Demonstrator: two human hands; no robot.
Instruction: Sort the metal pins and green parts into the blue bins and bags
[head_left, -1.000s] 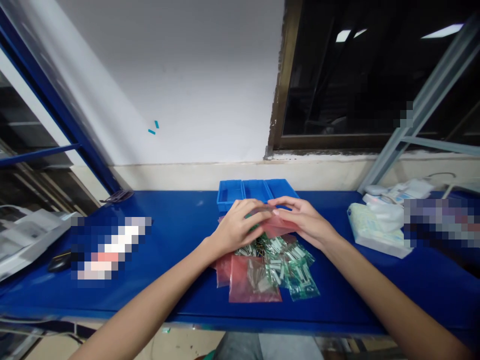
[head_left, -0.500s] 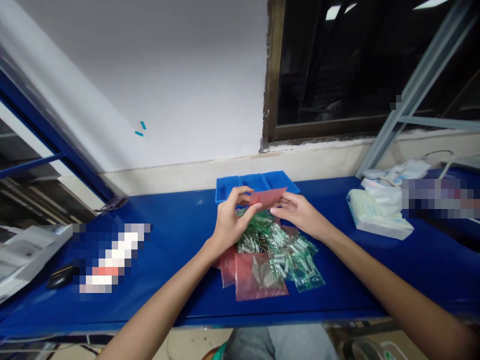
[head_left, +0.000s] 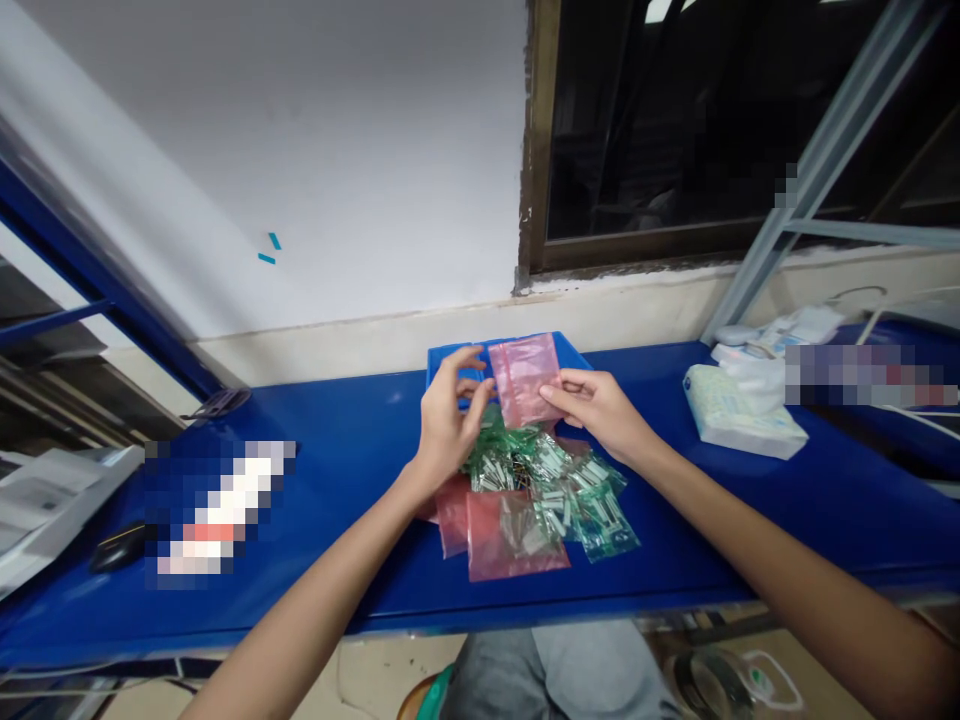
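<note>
A pink translucent plastic bag [head_left: 525, 372] is held up above the pile, its flat side facing me. My right hand [head_left: 609, 408] pinches its right edge between thumb and fingers. Beside its left edge, my left hand [head_left: 444, 415] has its fingers apart and appears to hold nothing. Below both hands lies a heap of green-tinted clear bags [head_left: 609, 525] with small white and metal parts inside. Nearer me, another pink bag [head_left: 487, 548] lies flat on the blue table [head_left: 330, 440], partly under a clear packet.
Behind the raised bag stands a blue divided tray [head_left: 435, 365], partly hidden. To the right is a tissue pack [head_left: 742, 410]; a dark mouse-like object [head_left: 120, 548] lies at left. A grey metal post [head_left: 780, 215] rises at right, before the window.
The pink bag has turned from nearly edge-on to facing me and risen slightly. My left hand has let go of it and moved a little left. The whole view has shifted slightly.
</note>
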